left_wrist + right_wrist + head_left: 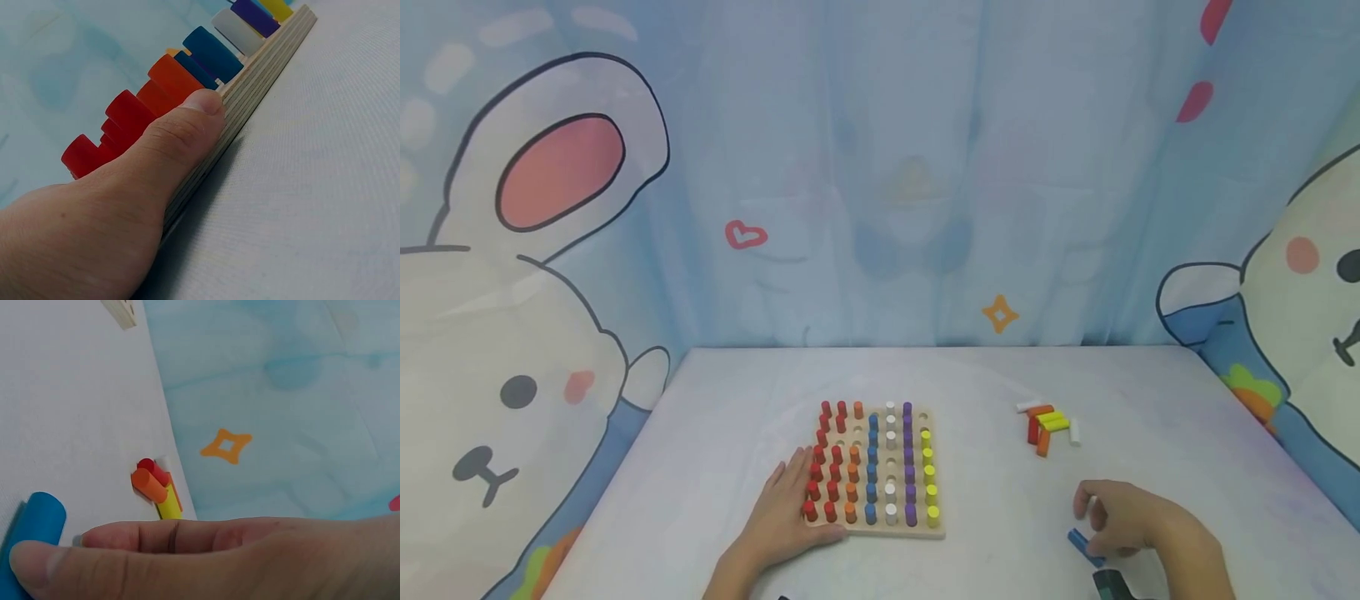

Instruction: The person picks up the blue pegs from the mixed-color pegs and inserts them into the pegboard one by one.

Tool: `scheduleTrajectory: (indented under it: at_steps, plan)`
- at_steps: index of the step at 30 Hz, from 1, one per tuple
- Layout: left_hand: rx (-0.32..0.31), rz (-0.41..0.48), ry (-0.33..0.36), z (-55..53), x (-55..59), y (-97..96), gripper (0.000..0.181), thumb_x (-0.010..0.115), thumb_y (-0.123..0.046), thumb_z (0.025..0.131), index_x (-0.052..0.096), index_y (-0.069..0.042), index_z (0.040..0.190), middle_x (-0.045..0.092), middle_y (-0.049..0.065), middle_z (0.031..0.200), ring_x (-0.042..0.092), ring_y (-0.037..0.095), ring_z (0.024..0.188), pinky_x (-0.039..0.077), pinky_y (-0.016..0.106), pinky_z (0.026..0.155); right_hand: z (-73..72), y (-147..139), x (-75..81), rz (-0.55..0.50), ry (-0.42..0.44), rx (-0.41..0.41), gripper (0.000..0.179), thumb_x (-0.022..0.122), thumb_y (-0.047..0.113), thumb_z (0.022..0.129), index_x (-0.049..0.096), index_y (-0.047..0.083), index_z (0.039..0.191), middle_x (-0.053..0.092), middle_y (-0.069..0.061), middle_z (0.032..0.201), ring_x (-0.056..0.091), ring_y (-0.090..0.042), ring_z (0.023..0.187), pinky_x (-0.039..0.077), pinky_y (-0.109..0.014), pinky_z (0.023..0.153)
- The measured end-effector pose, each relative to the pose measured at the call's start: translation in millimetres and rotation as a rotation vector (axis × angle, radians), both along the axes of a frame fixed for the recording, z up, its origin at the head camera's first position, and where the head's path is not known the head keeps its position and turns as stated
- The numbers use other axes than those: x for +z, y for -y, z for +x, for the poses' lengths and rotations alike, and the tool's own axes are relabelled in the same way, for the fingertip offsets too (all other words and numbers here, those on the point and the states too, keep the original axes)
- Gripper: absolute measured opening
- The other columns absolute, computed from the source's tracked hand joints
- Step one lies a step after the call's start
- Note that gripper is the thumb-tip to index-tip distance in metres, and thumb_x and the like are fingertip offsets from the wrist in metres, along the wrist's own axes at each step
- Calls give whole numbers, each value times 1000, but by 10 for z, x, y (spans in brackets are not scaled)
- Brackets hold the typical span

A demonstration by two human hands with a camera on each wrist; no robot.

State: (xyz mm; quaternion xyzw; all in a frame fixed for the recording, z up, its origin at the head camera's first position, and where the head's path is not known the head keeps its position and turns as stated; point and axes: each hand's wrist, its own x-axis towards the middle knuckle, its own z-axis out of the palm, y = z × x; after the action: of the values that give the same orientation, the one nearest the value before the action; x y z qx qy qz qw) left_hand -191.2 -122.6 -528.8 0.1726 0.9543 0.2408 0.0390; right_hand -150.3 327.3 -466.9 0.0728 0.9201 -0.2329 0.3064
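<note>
A wooden pegboard [938,467] stands on the table with columns of red, orange, blue, white, purple and yellow pegs; some holes are bare. My left hand [786,508] rests against its near left corner, fingers straight along the left side, thumb [181,125] along the front edge beside the red and orange pegs. Over at the right, my right hand [1127,521] is low over a blue peg [1084,546] lying on the table. Its thumb [37,565] overlaps the blue peg [47,515] in the right wrist view, while the bent index finger is apart from it.
A loose pile of white, orange, red and yellow pegs [1043,423] lies beyond my right hand. Near the right wrist is a dark object [1111,583], partly cut off. A patterned light blue curtain [910,208] hangs behind the white table [985,375].
</note>
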Motion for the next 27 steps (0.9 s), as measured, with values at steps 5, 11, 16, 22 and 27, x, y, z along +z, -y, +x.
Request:
scheduleTrajectory:
  at_steps: [5, 11, 16, 22, 27]
  plan:
    - [11, -7, 10, 2, -33, -7, 123, 59, -83, 63, 20, -7, 152, 20, 10, 159, 17, 26, 147, 14, 52, 119, -50, 36, -23, -8, -5, -7, 32, 77, 17, 77, 56, 9, 100, 56, -6, 82, 54, -18, 72, 53, -31, 68]
    - [24, -1, 27, 14, -43, 0, 122, 60, -82, 64, 20, -8, 152, 20, 10, 159, 16, 27, 147, 13, 52, 119, -128, 29, -42, -17, -51, -14, 26, 74, 13, 79, 57, 9, 98, 57, -6, 83, 54, -18, 73, 52, -32, 67]
    - [21, -3, 23, 22, -27, 2, 122, 60, -82, 63, 20, -8, 152, 21, 10, 158, 17, 27, 147, 14, 52, 119, -209, -38, -36, -29, -117, -13, 26, 73, 16, 80, 58, 8, 100, 56, -6, 83, 52, -18, 73, 51, -31, 66]
    - [6, -18, 4, 16, -8, -3, 122, 58, -83, 64, 20, -8, 152, 21, 10, 158, 18, 26, 147, 14, 51, 119, -264, -102, -72, -39, -196, -59, 33, 73, 23, 81, 57, 6, 105, 53, -6, 81, 50, -17, 73, 45, -28, 63]
    - [8, -16, 0, 22, 4, -18, 123, 58, -84, 63, 21, -8, 152, 21, 10, 158, 19, 26, 147, 14, 51, 119, -273, -138, -100, -43, -232, -84, 40, 73, 28, 82, 57, 6, 111, 54, -5, 82, 51, -16, 71, 45, -28, 62]
